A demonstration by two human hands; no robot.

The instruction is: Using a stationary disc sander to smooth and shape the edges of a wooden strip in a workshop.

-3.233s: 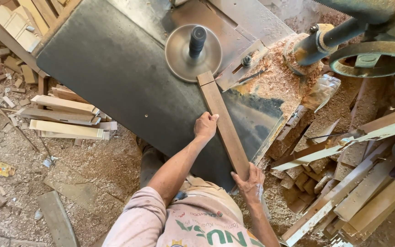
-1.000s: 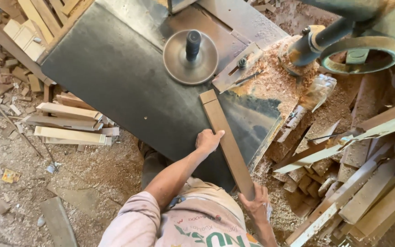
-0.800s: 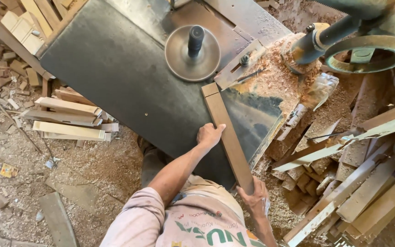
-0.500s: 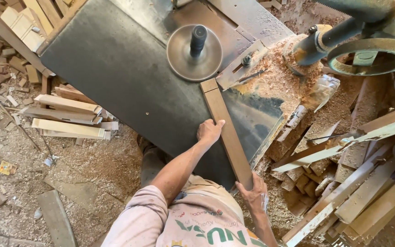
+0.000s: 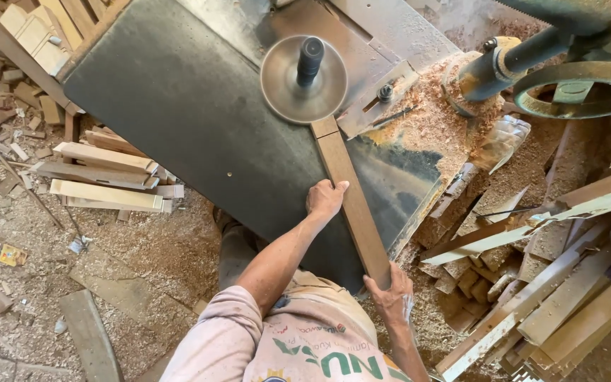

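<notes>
On the machine table [image 5: 178, 127], a wooden strip [image 5: 351, 201] lying lengthwise, far end touching the round disc [image 5: 304, 79] with its upright spindle [image 5: 310, 58]. Left hand [image 5: 325, 199] against the strip's left edge about midway, right hand [image 5: 390, 297] at its near end by the table's near edge. Sawdust heap [image 5: 433, 127] right of the disc, stacked boards [image 5: 107, 177] on the floor left of the table, loose offcuts [image 5: 546, 297] piled to the right.
</notes>
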